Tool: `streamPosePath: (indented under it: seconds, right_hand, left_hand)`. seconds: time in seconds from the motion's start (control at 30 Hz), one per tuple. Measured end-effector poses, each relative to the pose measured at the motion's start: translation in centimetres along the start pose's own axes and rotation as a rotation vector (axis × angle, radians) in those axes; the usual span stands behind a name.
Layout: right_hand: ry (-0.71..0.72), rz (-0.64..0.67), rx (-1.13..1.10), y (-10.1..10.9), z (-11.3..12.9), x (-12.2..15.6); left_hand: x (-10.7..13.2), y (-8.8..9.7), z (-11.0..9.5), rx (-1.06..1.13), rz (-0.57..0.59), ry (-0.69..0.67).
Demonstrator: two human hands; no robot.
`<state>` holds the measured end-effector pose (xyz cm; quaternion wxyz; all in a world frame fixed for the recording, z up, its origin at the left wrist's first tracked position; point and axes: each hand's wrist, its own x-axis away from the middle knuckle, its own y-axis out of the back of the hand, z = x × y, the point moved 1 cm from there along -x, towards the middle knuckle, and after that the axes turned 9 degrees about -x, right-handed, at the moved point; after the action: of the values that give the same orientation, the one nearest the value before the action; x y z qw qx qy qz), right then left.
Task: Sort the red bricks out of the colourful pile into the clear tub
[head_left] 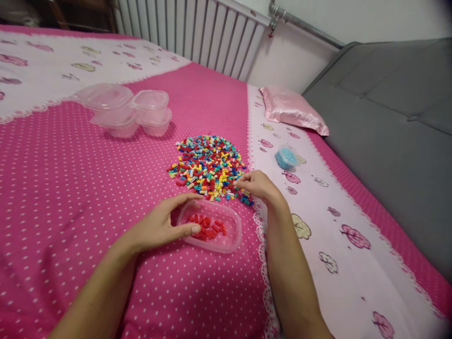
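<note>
A clear plastic container [234, 241] with small red building bricks [208, 227] inside stands on the pink bedspread. My left hand [165, 221] grips its left end, thumb over the near rim and fingers along the far side. Just beyond lies a heap of mixed small building bricks [212, 165] in red, yellow, blue, green and white. At the heap's right front edge, my right hand [257, 184] has thumb and fingertips pinched together. Whatever may be between those fingertips is too small to make out.
Several lidded clear containers [116, 115] are stacked at the back left. A small tub of light blue pieces [286, 158] sits to the right on the white printed strip. Behind are a pink pillow [293, 110], a grey headboard [388, 108] and a white radiator [197, 33].
</note>
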<state>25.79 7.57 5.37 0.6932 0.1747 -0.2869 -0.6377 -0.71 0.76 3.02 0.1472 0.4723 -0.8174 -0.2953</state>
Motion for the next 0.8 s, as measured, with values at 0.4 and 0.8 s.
streamPosePath:
  seconds: [0.4, 0.8]
  right_hand:
    - [-0.143, 0.110, -1.150, -0.8, 1.6, -0.2]
    - [-0.130, 0.077, -1.371, -0.5, 1.6, -0.8]
  left_hand:
    - [0.0, 0.1, -0.1, -0.016, -0.007, -0.007]
    - [0.1, 0.1, 0.0, -0.021, 0.004, 0.003]
